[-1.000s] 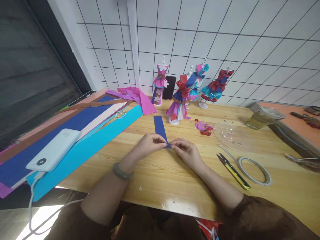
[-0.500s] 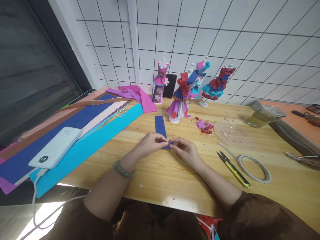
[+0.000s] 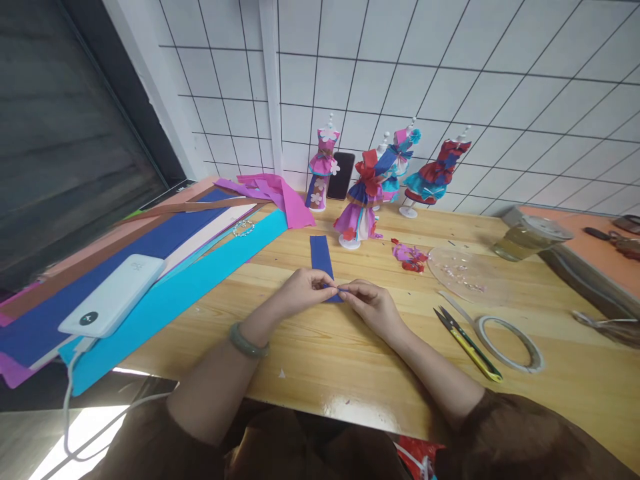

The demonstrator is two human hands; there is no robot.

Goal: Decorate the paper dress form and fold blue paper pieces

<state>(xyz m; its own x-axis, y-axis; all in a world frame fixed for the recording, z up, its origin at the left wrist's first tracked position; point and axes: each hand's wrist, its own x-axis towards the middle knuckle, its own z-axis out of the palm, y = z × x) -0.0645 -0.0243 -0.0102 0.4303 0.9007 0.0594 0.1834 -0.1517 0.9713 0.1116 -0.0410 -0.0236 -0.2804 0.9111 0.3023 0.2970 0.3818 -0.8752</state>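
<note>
A strip of dark blue paper (image 3: 321, 255) lies on the wooden table, its near end under my fingertips. My left hand (image 3: 306, 291), with a bracelet (image 3: 247, 341) on the wrist, pinches a small dark blue piece between thumb and fingers. From the right, my right hand (image 3: 373, 303) pinches the same piece, its fingertips almost touching those of the left. The small piece is mostly hidden by the fingers. Yellow-handled snips (image 3: 469, 345) and a roll of tape (image 3: 510, 344) lie right of my right hand.
Small dress forms, one in red and teal (image 3: 440, 175), stand near the wall beside a phone (image 3: 341, 176). Coloured paper sheets (image 3: 220, 263) and a white power bank (image 3: 113, 295) are at left. A clear plate (image 3: 457, 272) and a cup (image 3: 531, 236) are at right.
The view has tilted up slightly, so the objects sit a little lower. Both hands stay together, and less of the small blue piece shows between the fingertips.
</note>
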